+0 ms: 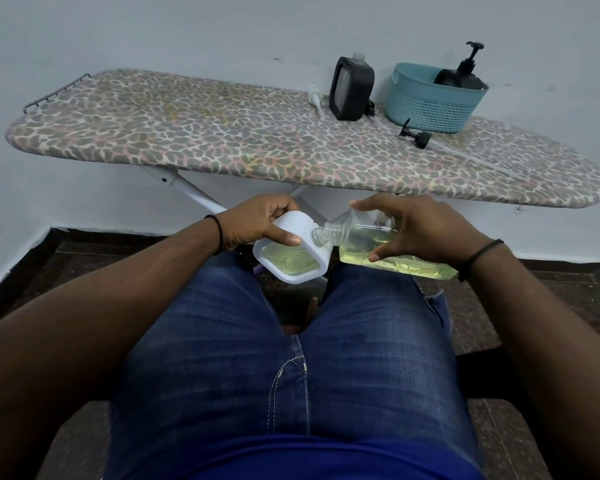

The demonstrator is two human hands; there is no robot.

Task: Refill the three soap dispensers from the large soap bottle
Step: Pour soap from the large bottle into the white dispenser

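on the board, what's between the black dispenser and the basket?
Head view: nothing stands between the black dispenser and the basket, only a narrow strip of bare ironing board. A loose black pump lies nearer, before the basket.

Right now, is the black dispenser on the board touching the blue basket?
Apart. The head view shows a strip of patterned ironing board between the black dispenser and the blue basket.

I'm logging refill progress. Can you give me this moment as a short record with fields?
left hand: grips white dispenser, tilted, pump off
right hand: holds clear soap bottle on its side, mouth at the dispenser's opening
black dispenser: on ironing board, pump off
basket: holds third dispenser, pump on
loose pump: on board
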